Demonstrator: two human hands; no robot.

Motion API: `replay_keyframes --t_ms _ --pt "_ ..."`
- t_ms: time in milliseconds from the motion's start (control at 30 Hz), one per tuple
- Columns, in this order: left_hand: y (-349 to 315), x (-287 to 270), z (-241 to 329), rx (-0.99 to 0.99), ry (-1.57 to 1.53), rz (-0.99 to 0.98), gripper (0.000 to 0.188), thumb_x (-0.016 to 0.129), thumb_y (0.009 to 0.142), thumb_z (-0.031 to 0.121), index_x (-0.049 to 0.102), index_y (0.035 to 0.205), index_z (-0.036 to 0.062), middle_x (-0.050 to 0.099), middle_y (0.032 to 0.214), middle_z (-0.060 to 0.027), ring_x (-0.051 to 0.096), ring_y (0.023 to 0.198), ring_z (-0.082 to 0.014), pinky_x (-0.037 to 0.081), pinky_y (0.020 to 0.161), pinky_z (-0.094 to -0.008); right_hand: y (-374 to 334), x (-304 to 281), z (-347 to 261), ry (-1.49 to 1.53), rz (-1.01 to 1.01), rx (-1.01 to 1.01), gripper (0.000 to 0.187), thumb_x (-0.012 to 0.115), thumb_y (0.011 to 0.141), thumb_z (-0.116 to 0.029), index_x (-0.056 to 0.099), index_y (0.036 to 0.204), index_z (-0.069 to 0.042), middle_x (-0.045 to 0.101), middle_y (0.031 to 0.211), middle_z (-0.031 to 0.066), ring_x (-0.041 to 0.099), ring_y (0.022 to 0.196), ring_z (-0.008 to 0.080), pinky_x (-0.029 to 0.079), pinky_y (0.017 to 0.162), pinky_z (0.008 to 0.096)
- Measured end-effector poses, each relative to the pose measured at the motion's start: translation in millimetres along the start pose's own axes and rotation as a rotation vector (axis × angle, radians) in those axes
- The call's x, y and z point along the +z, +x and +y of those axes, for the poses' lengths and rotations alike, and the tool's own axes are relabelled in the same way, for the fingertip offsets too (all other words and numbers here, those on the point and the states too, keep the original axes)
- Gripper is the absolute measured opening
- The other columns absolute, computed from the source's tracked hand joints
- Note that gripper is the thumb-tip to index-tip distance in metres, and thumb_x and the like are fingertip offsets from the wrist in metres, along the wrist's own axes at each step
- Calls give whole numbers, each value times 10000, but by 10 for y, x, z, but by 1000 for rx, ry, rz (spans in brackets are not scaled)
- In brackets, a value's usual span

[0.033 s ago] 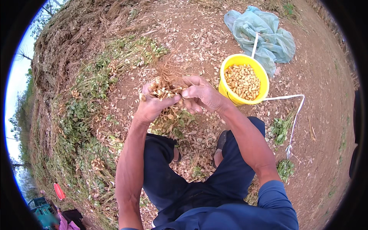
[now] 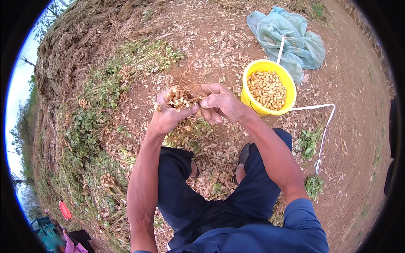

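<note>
while curled closed, both hands [image 2: 224,104] on one peanut clump [image 2: 180,99]

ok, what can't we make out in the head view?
Head view:
Bare right hand: whether its fingers pinch a pod; they cover the contact.
Bare left hand: some of its fingers, behind the brown clump of roots and tan pods.
Round yellow plastic bucket: its bottom, under tan peanut pods.
Crumpled blue-green plastic sheet: anything underneath, covered by its folds.
Pink cloth, lower left: cut off by the dark fisheye rim.
</note>
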State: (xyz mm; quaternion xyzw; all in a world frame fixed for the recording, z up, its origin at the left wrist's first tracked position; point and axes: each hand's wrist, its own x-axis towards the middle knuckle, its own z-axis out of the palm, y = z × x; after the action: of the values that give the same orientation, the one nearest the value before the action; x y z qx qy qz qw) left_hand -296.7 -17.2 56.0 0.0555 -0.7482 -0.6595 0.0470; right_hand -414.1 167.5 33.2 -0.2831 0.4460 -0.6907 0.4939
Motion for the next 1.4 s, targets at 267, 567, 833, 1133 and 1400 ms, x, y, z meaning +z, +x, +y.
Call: replay_keyframes --t_ms 267,567,833,1133,1400 --pt "-65 -42 57 -24 -23 13 268 830 840 86 722 1079 34 747 975 -28 672 850 -117 563 771 -307 56 99 295 584 -80 -39 216 559 893 -138 606 1060 -9 635 664 115 476 370 130 498 462 345" --pt "-46 -105 -28 102 267 326 242 838 839 113 697 1016 29 738 885 -40 644 761 -113 537 697 -310 134 10 223 639 -52 -136 192 492 907 -133 598 1035 -36 689 784 146 492 419 140 504 479 346" --pt "28 -188 -92 522 1130 563 543 793 661 42 670 1189 57 714 1001 -91 672 913 -308 515 798 -371 -5 156 304 660 -185 38 236 502 903 -106 587 1103 -14 712 943 179 542 478 132 503 439 306" --pt "1 -165 -82 787 1686 346 457 607 844 142 641 1294 69 533 816 5 565 749 -142 444 668 -318 108 356 403 561 162 246 568 584 967 -637 655 871 -81 634 653 34 352 355 50 309 343 213" --pt "-14 -139 -176 699 1614 331 462 629 827 116 641 1285 51 568 840 -21 590 774 -180 469 696 -342 153 457 430 394 303 199 260 651 977 -279 612 833 -65 609 631 38 384 356 69 312 346 254"
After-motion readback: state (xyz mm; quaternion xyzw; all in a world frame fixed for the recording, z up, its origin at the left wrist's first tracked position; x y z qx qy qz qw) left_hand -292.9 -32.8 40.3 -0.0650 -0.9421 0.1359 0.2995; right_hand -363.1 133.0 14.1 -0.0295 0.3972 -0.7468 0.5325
